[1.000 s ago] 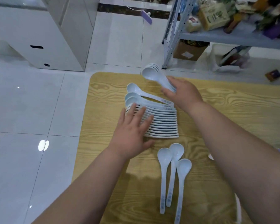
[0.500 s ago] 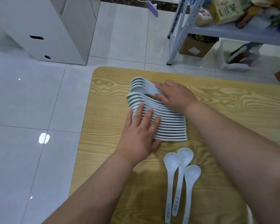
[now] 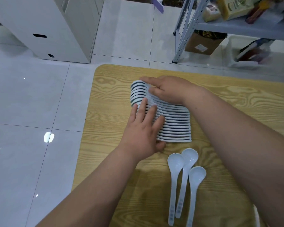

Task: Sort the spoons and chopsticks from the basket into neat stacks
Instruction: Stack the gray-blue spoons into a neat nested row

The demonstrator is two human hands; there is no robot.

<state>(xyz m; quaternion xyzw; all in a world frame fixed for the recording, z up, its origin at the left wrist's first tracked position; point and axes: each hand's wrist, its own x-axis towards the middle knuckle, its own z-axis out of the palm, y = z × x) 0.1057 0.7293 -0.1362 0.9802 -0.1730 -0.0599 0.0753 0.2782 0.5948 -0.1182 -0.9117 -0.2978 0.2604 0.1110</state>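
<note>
Down has come the bunch of spoons the right hand was carrying a second ago. They now sit at the far end of the row of nested white spoons, which lies on the wooden table towards its left edge. That hand lies flat over the far spoons, fingers stretched out. The left hand presses on the bowl end with straight, spread fingers, gripping nothing. Just beside the row's near end, three loose spoons lie bowls up, side by side.
</note>
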